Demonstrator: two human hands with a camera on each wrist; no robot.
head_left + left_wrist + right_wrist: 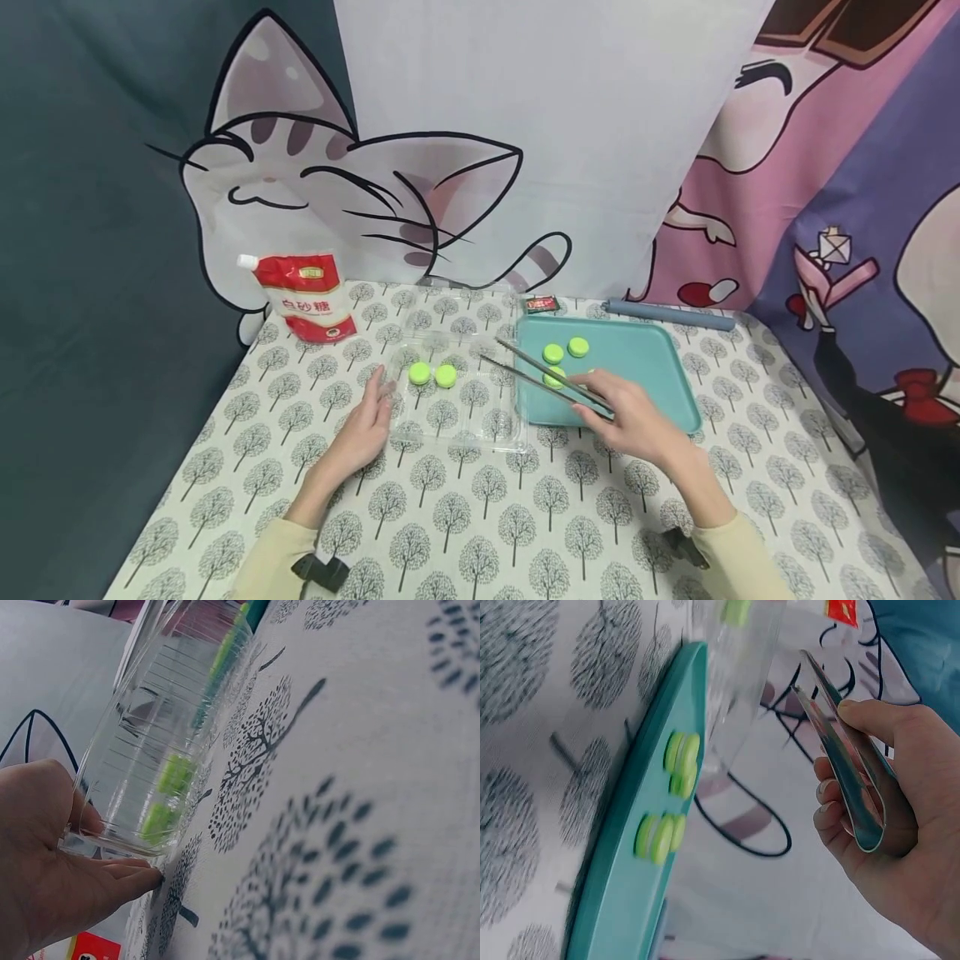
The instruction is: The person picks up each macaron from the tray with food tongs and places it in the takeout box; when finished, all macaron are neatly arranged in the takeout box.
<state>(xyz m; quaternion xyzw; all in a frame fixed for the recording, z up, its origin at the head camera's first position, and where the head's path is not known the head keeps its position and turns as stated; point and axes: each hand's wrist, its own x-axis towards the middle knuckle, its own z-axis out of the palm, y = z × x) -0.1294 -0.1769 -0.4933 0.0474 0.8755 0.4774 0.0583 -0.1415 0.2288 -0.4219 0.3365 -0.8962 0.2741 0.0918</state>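
A clear plastic box (459, 440) lies with its lid raised behind it. Two green macarons (446, 376) sit side by side in its left part. My left hand (367, 421) holds the box's left wall, thumb over the rim and fingers outside, as the left wrist view shows. In my right hand (626, 417) are metal tongs (840, 761), gripped near their bend. The tong tips are apart with nothing between them, over the box's right side. Below the tongs, several more green macarons (577, 347) lie on a teal tray (652, 392); the hand partly hides one.
At the back left stands a red and white sugar pouch (307, 300) with a white cap. A small red and green packet (542, 305) lies behind the tray, and a grey-blue roll (670, 315) behind its right part. The tree-print tablecloth (480, 533) meets hanging cartoon curtains at the back.
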